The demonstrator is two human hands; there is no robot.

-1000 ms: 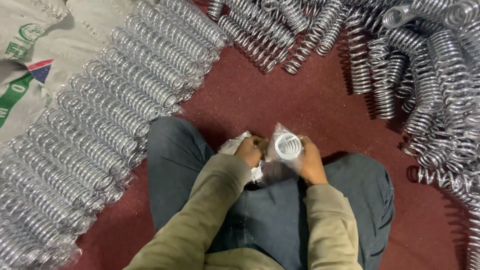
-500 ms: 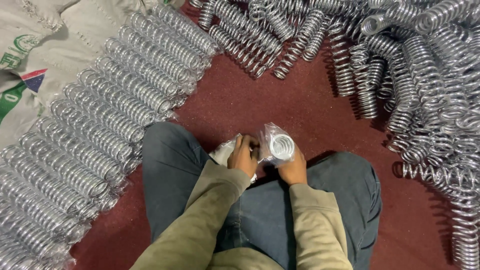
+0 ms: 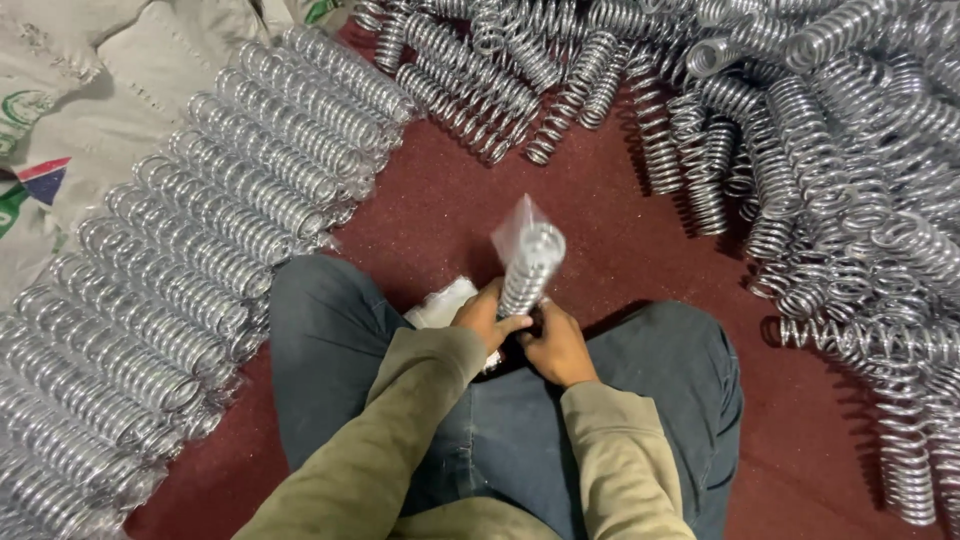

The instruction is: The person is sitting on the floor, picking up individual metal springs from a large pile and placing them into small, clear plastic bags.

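While we look down from the head camera, our left hand point(image 3: 487, 318) and right hand point(image 3: 556, 345) meet in front of our lap, both closed around the lower end of a metal coil spring point(image 3: 528, 268). That spring stands nearly upright between the hands, tilted slightly to the right, with a clear plastic sleeve point(image 3: 517, 225) over its upper part; the sleeve's loose corner sticks up past the coil's top. Our left fingers wrap the spring from the left, while our right fingers grip its base from below and to the right. Just beside the left hand, on our left knee, lies a small stack of clear plastic bags point(image 3: 441, 304). We sit cross-legged in dark trousers on a dark red floor point(image 3: 440, 215). To our left, a neat row of wrapped springs point(image 3: 210, 230) lies side by side, partly on pale woven sacks point(image 3: 90, 100). To our right and ahead, a loose pile of bare springs point(image 3: 840, 170) lies tangled.
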